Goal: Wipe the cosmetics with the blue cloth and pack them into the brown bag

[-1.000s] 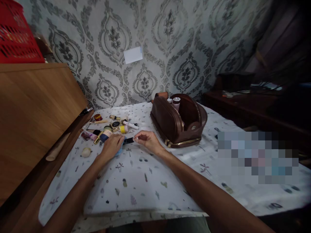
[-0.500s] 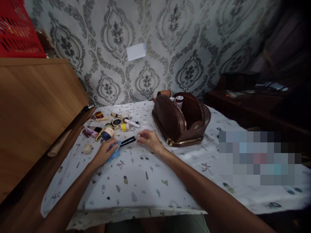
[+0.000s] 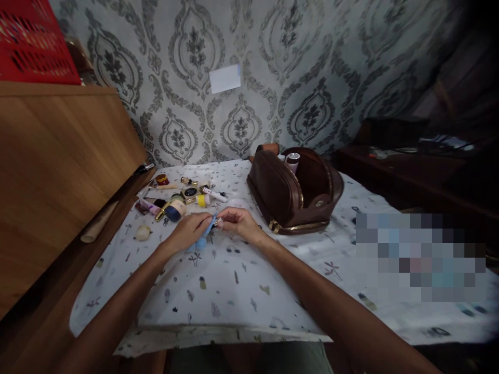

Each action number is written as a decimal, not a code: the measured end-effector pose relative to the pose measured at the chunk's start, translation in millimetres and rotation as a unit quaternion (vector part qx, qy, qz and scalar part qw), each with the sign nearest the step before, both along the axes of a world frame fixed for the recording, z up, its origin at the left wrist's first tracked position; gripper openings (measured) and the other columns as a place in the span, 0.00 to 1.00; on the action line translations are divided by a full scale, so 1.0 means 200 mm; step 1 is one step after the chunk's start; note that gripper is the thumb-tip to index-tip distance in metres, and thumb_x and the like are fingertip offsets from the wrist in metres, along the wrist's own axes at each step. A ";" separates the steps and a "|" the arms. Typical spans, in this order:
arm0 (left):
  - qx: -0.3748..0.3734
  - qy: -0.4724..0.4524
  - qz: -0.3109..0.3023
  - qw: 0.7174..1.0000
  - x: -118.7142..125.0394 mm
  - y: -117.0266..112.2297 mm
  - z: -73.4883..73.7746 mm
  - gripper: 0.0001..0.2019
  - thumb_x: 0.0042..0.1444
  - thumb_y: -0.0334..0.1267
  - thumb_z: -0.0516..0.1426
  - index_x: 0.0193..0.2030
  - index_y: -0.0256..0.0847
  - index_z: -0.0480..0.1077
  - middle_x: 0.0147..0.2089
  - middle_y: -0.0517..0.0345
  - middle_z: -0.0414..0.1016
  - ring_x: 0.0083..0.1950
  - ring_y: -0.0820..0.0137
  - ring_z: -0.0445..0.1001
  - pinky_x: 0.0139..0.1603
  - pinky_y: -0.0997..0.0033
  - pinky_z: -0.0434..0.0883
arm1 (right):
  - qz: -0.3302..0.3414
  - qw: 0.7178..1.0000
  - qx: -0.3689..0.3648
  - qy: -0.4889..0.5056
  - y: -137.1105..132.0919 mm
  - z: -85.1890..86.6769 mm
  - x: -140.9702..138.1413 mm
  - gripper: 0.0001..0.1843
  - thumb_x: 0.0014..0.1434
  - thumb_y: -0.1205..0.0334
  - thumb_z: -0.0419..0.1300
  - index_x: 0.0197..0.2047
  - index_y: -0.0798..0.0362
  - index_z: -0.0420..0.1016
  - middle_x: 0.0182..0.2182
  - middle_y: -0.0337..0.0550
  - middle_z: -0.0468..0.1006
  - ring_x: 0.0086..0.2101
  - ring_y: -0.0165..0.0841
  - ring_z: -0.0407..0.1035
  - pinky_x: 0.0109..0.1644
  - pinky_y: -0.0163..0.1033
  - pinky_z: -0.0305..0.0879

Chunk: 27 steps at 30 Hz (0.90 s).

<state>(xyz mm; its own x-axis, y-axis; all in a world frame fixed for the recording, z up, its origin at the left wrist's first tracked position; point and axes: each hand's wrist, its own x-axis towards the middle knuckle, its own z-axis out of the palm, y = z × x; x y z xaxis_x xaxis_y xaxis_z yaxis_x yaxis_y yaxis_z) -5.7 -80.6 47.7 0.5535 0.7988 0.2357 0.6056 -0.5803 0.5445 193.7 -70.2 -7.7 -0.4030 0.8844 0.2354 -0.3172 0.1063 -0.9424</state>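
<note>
Head: left grip (image 3: pixel 190 230) holds cloth (image 3: pixel 201 241) over tube (image 3: pixel 217 223), long axis crosswise, right grip (image 3: pixel 240 225) pinching its rightward end.

The cloth (image 3: pixel 201 242) is blue, the bag (image 3: pixel 270 186) brown, the wallpaper (image 3: pixel 249 47) grey-patterned.

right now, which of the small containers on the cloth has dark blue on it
The round, cream-banded jar near the left hand; the yellow-banded container and small red pot show no blue.

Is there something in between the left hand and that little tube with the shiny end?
Yes, a blue cloth is between the left hand and the tube. Nothing visible separates the right hand from the tube's shiny end.
</note>
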 end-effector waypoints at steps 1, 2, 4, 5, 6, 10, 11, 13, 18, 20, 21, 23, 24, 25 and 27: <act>-0.012 0.006 -0.004 1.000 0.00 0.00 -0.01 0.19 0.66 0.46 0.46 0.34 0.39 0.71 0.28 0.61 0.69 0.33 0.69 0.67 0.36 0.72 0.63 | -0.005 1.000 -0.001 0.006 0.00 0.00 0.00 0.17 0.43 0.57 0.75 0.35 0.53 0.79 0.28 0.36 0.80 0.29 0.27 0.73 0.35 0.33 0.68; -0.027 0.001 -0.003 1.000 -0.01 0.00 -0.01 0.19 0.66 0.47 0.46 0.35 0.39 0.72 0.29 0.61 0.69 0.32 0.69 0.67 0.36 0.72 0.63 | -0.009 1.000 -0.003 0.009 0.00 0.00 0.00 0.16 0.43 0.57 0.75 0.35 0.53 0.79 0.28 0.36 0.80 0.29 0.27 0.73 0.36 0.33 0.68; -0.066 -0.024 -0.002 0.997 -0.05 0.00 -0.03 0.19 0.65 0.50 0.48 0.39 0.39 0.73 0.31 0.60 0.71 0.33 0.69 0.67 0.35 0.72 0.64 | -0.017 1.000 -0.008 0.013 0.00 0.00 0.00 0.15 0.44 0.57 0.74 0.35 0.52 0.80 0.29 0.37 0.80 0.30 0.28 0.73 0.37 0.34 0.68; -0.089 -0.038 0.000 0.995 -0.07 0.00 -0.04 0.19 0.64 0.51 0.49 0.38 0.39 0.73 0.31 0.60 0.71 0.33 0.69 0.67 0.35 0.73 0.65 | -0.024 1.000 -0.010 0.015 0.00 0.00 0.00 0.15 0.44 0.57 0.74 0.35 0.52 0.80 0.30 0.37 0.81 0.30 0.28 0.73 0.37 0.34 0.68; -0.114 -0.051 0.006 0.992 -0.10 0.00 -0.05 0.19 0.63 0.53 0.51 0.37 0.39 0.73 0.31 0.60 0.71 0.33 0.69 0.67 0.34 0.73 0.65 | -0.035 0.999 -0.011 0.018 0.00 0.01 0.00 0.15 0.43 0.57 0.74 0.35 0.52 0.80 0.30 0.37 0.81 0.30 0.28 0.73 0.37 0.35 0.68; -0.247 -0.143 0.065 0.956 -0.19 -0.02 -0.11 0.19 0.54 0.55 0.60 0.38 0.39 0.75 0.30 0.60 0.73 0.32 0.68 0.69 0.30 0.73 0.67 | -0.089 0.995 -0.029 0.038 0.01 0.02 0.03 0.16 0.43 0.57 0.75 0.36 0.51 0.82 0.30 0.37 0.81 0.29 0.28 0.72 0.38 0.35 0.68; -0.287 -0.174 0.079 0.939 -0.20 -0.04 -0.13 0.20 0.52 0.54 0.63 0.41 0.39 0.75 0.31 0.59 0.74 0.33 0.68 0.71 0.31 0.73 0.68 | -0.095 0.994 -0.037 0.046 0.02 0.03 0.04 0.16 0.43 0.57 0.75 0.37 0.51 0.82 0.31 0.37 0.81 0.29 0.28 0.72 0.38 0.35 0.68; -0.353 -0.224 0.098 0.903 -0.20 -0.07 -0.14 0.22 0.48 0.53 0.66 0.44 0.39 0.74 0.32 0.58 0.76 0.32 0.69 0.72 0.30 0.73 0.69 | -0.101 0.991 -0.055 0.070 0.01 0.04 0.03 0.18 0.41 0.57 0.75 0.37 0.51 0.82 0.31 0.38 0.81 0.30 0.28 0.72 0.39 0.35 0.68; -0.398 -0.322 0.105 0.853 -0.11 -0.14 -0.15 0.22 0.46 0.51 0.68 0.42 0.38 0.72 0.30 0.61 0.75 0.28 0.73 0.71 0.29 0.76 0.69 | -0.047 0.987 -0.109 0.111 -0.02 0.03 -0.03 0.25 0.38 0.53 0.77 0.41 0.51 0.82 0.32 0.38 0.81 0.32 0.29 0.74 0.38 0.34 0.67; -0.390 -0.343 0.086 0.850 -0.06 -0.16 -0.15 0.23 0.47 0.52 0.67 0.44 0.38 0.72 0.32 0.59 0.76 0.29 0.72 0.72 0.32 0.75 0.70 | 0.012 0.989 -0.116 0.088 -0.05 0.02 -0.07 0.23 0.40 0.51 0.76 0.38 0.54 0.81 0.29 0.39 0.80 0.29 0.29 0.73 0.34 0.34 0.67; -0.383 -0.343 0.074 0.855 -0.04 -0.17 -0.15 0.24 0.48 0.52 0.67 0.45 0.37 0.72 0.33 0.58 0.76 0.30 0.72 0.72 0.33 0.74 0.70 | 0.037 0.989 -0.118 0.080 -0.06 0.02 -0.08 0.23 0.42 0.49 0.75 0.37 0.55 0.81 0.27 0.39 0.79 0.26 0.28 0.71 0.32 0.34 0.67; -0.361 -0.321 0.051 0.874 -0.02 -0.18 -0.14 0.24 0.48 0.52 0.66 0.46 0.37 0.72 0.35 0.58 0.76 0.31 0.72 0.72 0.34 0.75 0.69 | 0.062 0.987 -0.125 0.080 -0.08 0.02 -0.10 0.22 0.43 0.47 0.74 0.35 0.56 0.80 0.25 0.37 0.77 0.23 0.27 0.68 0.29 0.34 0.65; -0.347 -0.304 0.040 0.886 -0.02 -0.17 -0.13 0.23 0.49 0.52 0.66 0.46 0.38 0.72 0.36 0.58 0.76 0.32 0.72 0.71 0.34 0.75 0.68 | 0.062 0.986 -0.128 0.085 -0.09 0.03 -0.10 0.22 0.43 0.47 0.74 0.34 0.55 0.79 0.25 0.37 0.77 0.23 0.27 0.68 0.29 0.34 0.66; -0.336 -0.282 0.028 0.898 -0.02 -0.17 -0.12 0.22 0.50 0.51 0.65 0.46 0.38 0.72 0.36 0.59 0.76 0.33 0.72 0.71 0.35 0.75 0.68 | 0.058 0.986 -0.129 0.089 -0.10 0.03 -0.10 0.22 0.43 0.47 0.74 0.34 0.55 0.79 0.26 0.37 0.78 0.24 0.27 0.69 0.31 0.34 0.67; -0.308 -0.221 0.006 0.925 -0.05 -0.14 -0.08 0.18 0.52 0.51 0.63 0.41 0.37 0.73 0.34 0.60 0.74 0.33 0.71 0.70 0.34 0.75 0.67 | 0.051 0.986 -0.129 0.094 -0.11 0.05 -0.09 0.23 0.43 0.47 0.75 0.33 0.56 0.78 0.28 0.39 0.79 0.29 0.28 0.72 0.37 0.35 0.69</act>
<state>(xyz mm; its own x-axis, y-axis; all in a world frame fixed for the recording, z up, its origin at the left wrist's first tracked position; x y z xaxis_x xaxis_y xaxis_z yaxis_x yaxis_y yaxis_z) -16.3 -108.4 30.9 0.5022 0.8623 -0.0646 0.2486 -0.0724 0.9659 174.9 -91.9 2.7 -0.4630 0.8821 0.0863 -0.4854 -0.1708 -0.8575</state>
